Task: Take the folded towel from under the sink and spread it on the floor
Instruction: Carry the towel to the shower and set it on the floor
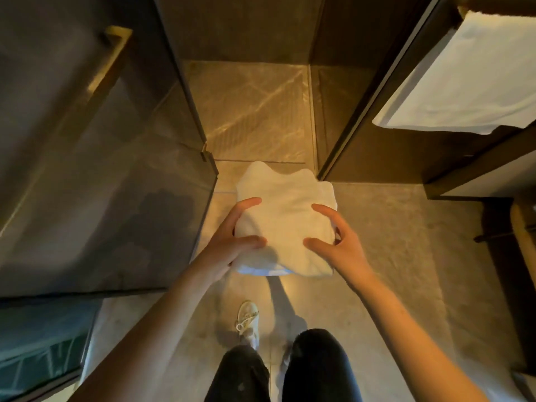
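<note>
The folded towel [285, 219] is out from under the sink and held in the air in front of the person, above the tiled floor [391, 256], just before the threshold of the glass shower door [101, 169]. The left hand [229, 242] grips its left edge, thumb on top and fingers [249, 203] curled over the far side; the right hand [339, 242] sits at the right edge with fingers [324, 210] spread fairly wide, resting on the cloth more than clamping it.

The step in hand looks like the unfolding. To do it well, each hand should find a loose corner of the top layer at the near edge, pinch it firmly, then lift and part the hands so the folds drop open under their own weight. Lower it flat onto the open floor ahead, clear of the white shoe [248, 320], and smooth it outward from the middle
</note>
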Action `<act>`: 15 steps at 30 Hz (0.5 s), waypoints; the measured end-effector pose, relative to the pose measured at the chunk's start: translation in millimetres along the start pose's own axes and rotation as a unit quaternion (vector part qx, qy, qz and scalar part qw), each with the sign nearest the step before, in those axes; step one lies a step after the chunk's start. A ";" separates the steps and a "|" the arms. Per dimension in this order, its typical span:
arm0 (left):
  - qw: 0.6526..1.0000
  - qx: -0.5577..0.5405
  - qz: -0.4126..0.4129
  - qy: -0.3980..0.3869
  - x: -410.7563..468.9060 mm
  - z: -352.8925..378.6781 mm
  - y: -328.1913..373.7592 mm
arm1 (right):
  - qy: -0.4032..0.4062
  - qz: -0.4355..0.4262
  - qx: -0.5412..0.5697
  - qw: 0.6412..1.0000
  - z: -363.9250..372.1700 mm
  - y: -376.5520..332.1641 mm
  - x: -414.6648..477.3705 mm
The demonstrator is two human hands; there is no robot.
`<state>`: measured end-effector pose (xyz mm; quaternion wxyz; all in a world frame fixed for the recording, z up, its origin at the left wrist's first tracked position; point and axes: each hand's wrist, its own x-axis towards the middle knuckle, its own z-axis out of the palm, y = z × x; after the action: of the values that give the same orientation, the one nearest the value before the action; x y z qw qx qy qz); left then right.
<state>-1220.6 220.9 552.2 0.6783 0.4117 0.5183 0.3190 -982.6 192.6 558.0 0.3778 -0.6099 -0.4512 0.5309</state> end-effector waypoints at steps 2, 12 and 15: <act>1.000 -0.009 -0.012 -0.007 38.2 -4.5 -11.8 | -0.006 0.008 -0.011 1.000 -3.5 14.7 35.5; 0.994 -0.061 -0.090 0.021 222.5 16.0 -167.9 | -0.047 0.055 -0.038 0.997 -38.9 199.1 200.4; 0.991 -0.080 -0.106 0.030 278.9 30.4 -233.6 | -0.042 0.063 -0.048 0.996 -52.1 272.4 243.3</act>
<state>-1117.5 346.9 225.4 0.7229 0.2893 0.5523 0.2979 -883.3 341.2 235.2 0.2943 -0.6316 -0.4521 0.5569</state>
